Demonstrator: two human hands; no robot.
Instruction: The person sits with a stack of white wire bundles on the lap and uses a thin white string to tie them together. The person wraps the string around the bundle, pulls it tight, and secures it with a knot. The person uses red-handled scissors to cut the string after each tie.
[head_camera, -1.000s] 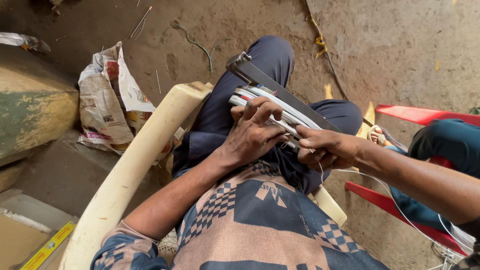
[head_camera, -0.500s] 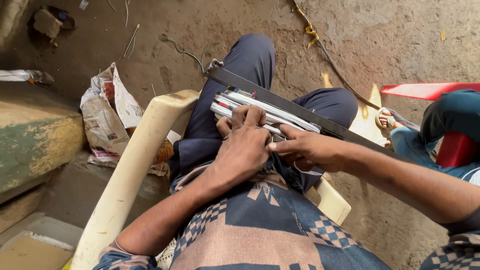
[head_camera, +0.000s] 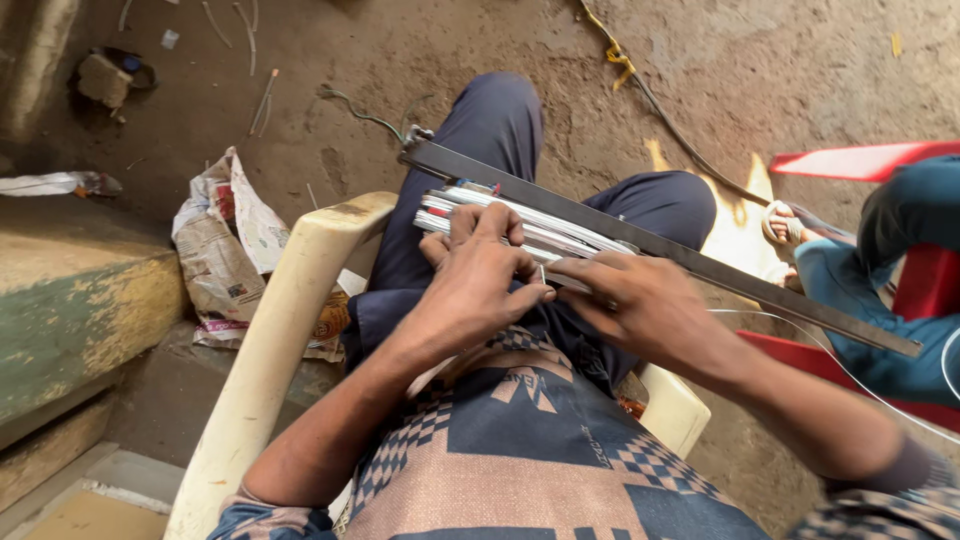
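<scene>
I sit in a cream plastic chair (head_camera: 290, 330) with a long dark metal bar (head_camera: 700, 265) lying across my thighs. Against the bar rests a bundle of white and silver strips (head_camera: 545, 225). My left hand (head_camera: 470, 290) lies on the bundle with its fingers curled over the strips. My right hand (head_camera: 640, 310) pinches the bundle's near end, its fingertips meeting those of the left. A thin white wire (head_camera: 840, 365) runs from under my right hand toward the right edge.
Crumpled newspaper (head_camera: 225, 250) lies on the dirt floor to the left, beside a worn green and yellow step (head_camera: 80, 300). Another person's leg in blue (head_camera: 880, 290) and a sandalled foot (head_camera: 785, 225) sit at right by a red chair (head_camera: 860, 160). A yellow cord (head_camera: 650, 85) crosses the floor.
The bar and bundle have swung so the bar now stretches far right. Both hands have closed together at the bundle's near end. The view has tilted down.
</scene>
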